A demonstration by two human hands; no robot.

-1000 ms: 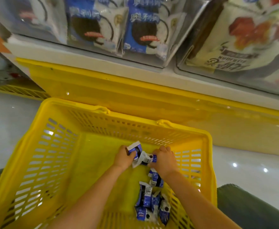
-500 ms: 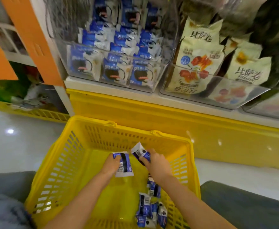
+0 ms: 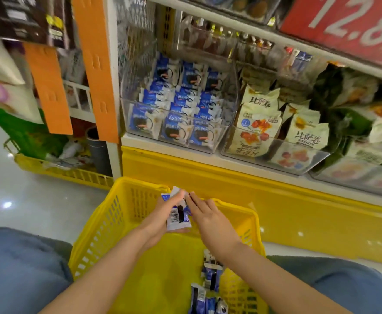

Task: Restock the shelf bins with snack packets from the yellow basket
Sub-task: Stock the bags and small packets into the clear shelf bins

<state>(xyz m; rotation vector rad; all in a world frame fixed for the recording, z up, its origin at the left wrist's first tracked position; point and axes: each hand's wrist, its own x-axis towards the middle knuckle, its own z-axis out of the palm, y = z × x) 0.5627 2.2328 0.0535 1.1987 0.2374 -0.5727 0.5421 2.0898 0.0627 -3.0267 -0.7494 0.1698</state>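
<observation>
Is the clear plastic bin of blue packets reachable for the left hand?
Probably yes: the left hand, gripping blue-and-white snack packets, has nothing between it and the open-topped clear plastic bin.

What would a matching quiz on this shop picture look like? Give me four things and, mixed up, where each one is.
Things
1. barcode packet
2. yellow basket
3. cream packets
4. red price sign

Places
A. top right, above the shelves
B. lowest of all, with loose blue packets inside
C. held in the left hand
D. in a clear bin, right of the blue-packet bin

Pairs: 1-C, 2-B, 3-D, 4-A
</observation>
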